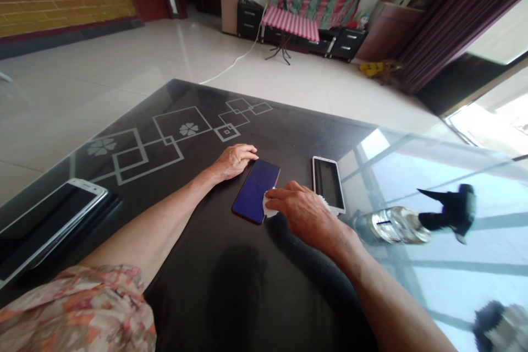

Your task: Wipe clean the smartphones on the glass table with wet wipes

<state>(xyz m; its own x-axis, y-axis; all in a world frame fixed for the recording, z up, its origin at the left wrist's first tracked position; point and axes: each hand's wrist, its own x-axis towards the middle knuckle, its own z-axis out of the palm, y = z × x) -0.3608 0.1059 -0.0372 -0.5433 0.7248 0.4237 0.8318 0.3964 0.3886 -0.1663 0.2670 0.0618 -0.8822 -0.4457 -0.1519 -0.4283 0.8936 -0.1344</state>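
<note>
A blue-screened phone (254, 190) lies flat at the center of a dark glossy table (185, 297), the left hand's (236, 161) loosely bent fingers at its 12 o'clock end while the right hand (303, 209) presses a white cloth (270, 204) to its 4 o'clock edge under slightly curled fingers. A white-framed phone (328, 184) rests near 2 o'clock, a spray bottle (398, 225) on its side at 3, and another phone (49, 225) at 9.
</note>
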